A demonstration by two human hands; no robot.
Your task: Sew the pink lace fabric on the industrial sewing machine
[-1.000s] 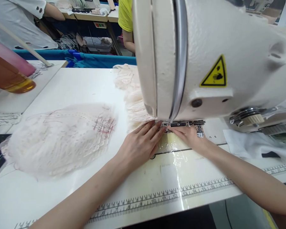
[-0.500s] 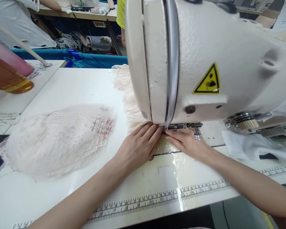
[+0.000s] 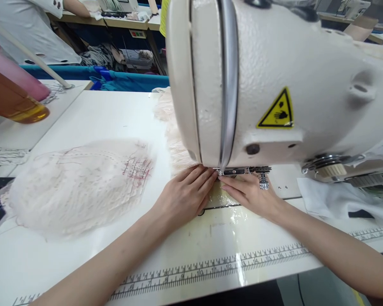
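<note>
A white sewing machine fills the upper right, with its presser foot just below the head. My left hand lies flat on the table with fingers stretched toward the foot, pressing pale lace fabric that runs back under the machine. My right hand lies flat opposite it, fingers pointing left at the foot, touching the same spot. The fabric under the fingertips is mostly hidden by the machine head.
A pile of pale pink lace pieces lies left on the white table. A ruler strip runs along the front edge. An amber and pink bottle stands far left. White cloth lies right. Other people work behind.
My hands have drawn slightly back toward me and down from the presser foot. The view has shifted a little; the lace pile has not moved.
</note>
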